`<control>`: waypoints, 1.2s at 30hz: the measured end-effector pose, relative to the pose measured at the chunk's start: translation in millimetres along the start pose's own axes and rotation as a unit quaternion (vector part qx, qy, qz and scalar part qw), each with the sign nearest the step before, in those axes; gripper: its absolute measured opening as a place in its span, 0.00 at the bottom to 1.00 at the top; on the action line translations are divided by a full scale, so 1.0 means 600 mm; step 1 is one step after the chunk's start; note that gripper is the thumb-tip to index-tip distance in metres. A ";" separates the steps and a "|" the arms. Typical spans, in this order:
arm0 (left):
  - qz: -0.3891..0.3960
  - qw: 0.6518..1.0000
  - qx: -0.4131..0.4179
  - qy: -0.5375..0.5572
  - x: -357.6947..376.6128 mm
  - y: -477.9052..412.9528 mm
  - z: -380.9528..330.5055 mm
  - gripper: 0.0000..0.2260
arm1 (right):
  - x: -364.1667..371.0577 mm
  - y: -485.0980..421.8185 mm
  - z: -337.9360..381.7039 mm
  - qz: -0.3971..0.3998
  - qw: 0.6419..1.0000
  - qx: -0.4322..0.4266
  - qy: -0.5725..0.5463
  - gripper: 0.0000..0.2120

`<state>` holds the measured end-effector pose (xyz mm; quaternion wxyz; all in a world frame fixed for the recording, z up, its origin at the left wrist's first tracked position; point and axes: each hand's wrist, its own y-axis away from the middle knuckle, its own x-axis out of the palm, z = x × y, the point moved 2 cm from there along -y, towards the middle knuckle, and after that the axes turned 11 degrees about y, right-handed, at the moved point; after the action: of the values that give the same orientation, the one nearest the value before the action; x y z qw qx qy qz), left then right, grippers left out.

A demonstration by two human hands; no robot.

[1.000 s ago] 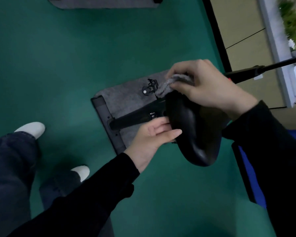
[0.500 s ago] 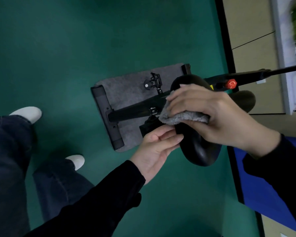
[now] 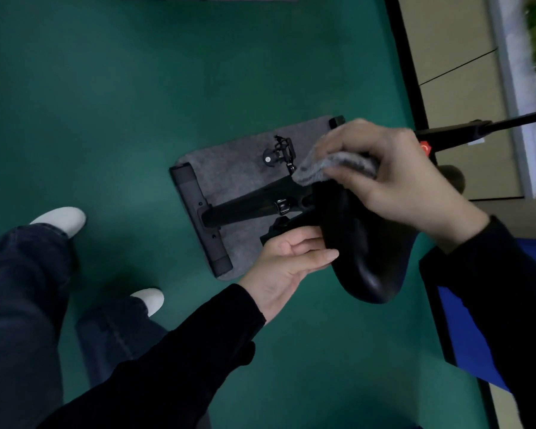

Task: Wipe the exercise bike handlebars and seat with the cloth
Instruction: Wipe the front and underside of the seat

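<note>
Seat (image 3: 369, 258), long axis running toward lower right: cloth (image 3: 331, 168) gripped by right hand (image 3: 393, 178) at upper end, flat-fingered left hand (image 3: 285, 267) braced alongside.

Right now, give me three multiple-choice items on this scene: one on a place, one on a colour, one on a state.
1. Where is the grey cloth?
A) in a pocket
B) on the seat, under the right hand
C) over a shoulder

2. What colour is the floor?
A) green
B) red
C) white

3. How is the left hand?
A) gripping the cloth
B) fingers straight against the seat's side
C) clenched in the air

Answers:
1 B, the right hand's curled fingers press the cloth onto the seat.
2 A, green shows all around the seat.
3 B, its straight fingers touch the seat's edge.
</note>
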<state>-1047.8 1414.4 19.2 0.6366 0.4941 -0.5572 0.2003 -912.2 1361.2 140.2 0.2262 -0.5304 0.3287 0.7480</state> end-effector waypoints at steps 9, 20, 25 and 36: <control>0.003 0.981 -0.005 -0.194 0.012 -0.005 -0.077 0.20 | 0.041 0.123 0.040 -0.342 0.898 0.249 -0.118 0.09; 0.003 0.816 -0.042 -0.576 0.071 -0.025 -0.206 0.18 | 0.086 0.206 0.143 -0.523 0.623 0.495 -0.305 0.11; 0.048 0.745 -0.072 -0.661 0.120 0.015 -0.243 0.16 | 0.040 0.197 0.192 -0.532 0.602 0.512 -0.303 0.12; 0.309 0.374 -0.002 -0.875 0.257 0.099 -0.274 0.22 | -0.029 0.238 0.354 -0.549 0.500 0.595 -0.308 0.05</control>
<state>-965.6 1534.5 201.0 -0.3102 0.1861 -0.9181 -0.1619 -1141.5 1419.6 239.5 0.9404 -0.0803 0.2488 0.2176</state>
